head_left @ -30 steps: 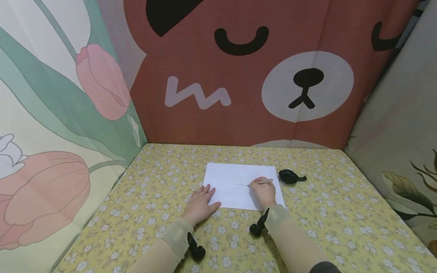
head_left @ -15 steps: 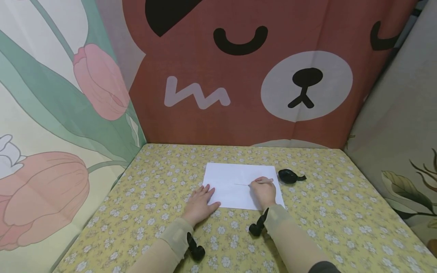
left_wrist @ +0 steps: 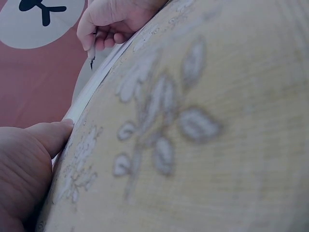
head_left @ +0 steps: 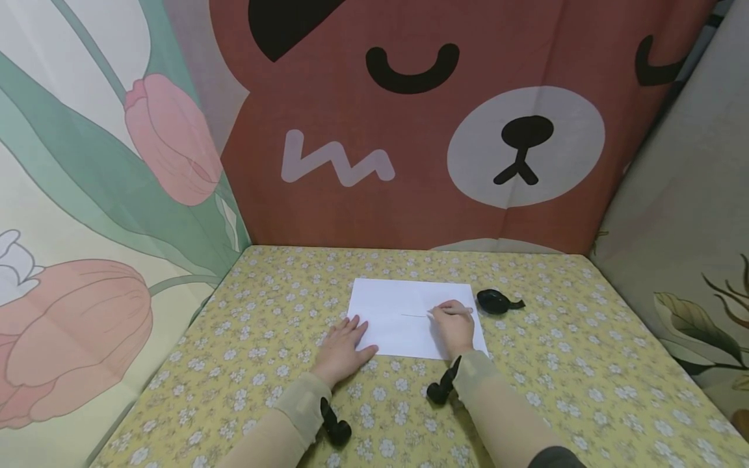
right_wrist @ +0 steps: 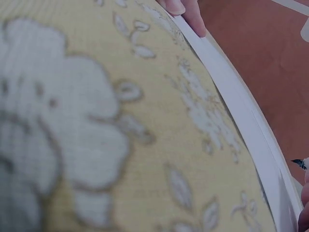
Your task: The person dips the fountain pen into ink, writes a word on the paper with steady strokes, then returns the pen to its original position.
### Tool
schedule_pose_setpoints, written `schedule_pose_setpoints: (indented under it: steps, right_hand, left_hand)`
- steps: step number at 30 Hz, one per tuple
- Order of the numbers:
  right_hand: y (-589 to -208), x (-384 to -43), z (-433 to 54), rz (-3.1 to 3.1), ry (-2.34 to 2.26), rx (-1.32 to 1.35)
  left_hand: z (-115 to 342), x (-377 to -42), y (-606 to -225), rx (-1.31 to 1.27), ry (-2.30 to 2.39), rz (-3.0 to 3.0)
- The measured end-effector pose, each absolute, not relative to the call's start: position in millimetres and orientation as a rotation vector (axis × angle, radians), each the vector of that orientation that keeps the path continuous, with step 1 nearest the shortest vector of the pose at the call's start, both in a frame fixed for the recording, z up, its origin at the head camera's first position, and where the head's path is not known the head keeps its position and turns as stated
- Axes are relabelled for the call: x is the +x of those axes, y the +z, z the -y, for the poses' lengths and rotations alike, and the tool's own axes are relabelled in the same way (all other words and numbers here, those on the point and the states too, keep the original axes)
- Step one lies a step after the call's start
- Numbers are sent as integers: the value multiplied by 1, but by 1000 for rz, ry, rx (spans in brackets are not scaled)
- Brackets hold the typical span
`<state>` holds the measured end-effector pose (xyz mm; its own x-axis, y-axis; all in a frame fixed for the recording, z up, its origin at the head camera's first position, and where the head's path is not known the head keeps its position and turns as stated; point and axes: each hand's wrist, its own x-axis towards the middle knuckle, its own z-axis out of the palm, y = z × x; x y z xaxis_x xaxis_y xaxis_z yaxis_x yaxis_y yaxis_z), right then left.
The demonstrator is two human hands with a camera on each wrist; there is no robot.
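Observation:
A white sheet of paper (head_left: 389, 296) lies flat on the cloth, with a thin, nearly level line drawn near its middle. My left hand (head_left: 342, 351) rests with spread fingers on the sheet's lower left corner; in the left wrist view its thumb (left_wrist: 50, 135) touches the paper's edge. In my right hand (head_left: 455, 328) a pale pen (head_left: 459, 310) is pinched between thumb and fingers over the right half of the sheet. Its dark pointed nib (left_wrist: 91, 63) hangs slightly above the paper, close to the line's right end.
A glossy black rounded object (head_left: 494, 301) with a short tail lies just right of the paper. Yellow flowered cloth (head_left: 281, 273) covers the table. A bear-print backdrop (head_left: 328, 214) stands behind it, with printed hangings on both sides.
My right hand has shifted slightly up and right, and the pen's tip has come away from the line's end. My left hand stays in place on the paper.

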<state>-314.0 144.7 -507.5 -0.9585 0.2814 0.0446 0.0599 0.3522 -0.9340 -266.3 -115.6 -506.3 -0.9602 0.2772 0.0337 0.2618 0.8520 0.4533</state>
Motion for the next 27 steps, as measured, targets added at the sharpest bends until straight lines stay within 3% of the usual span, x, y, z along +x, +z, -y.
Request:
schedule_pose_setpoints:
  steps: [27]
  right_hand:
    - [-506, -323, -126, 2479, 1666, -214]
  left_hand:
    - [115, -266, -505, 425, 735, -2980]
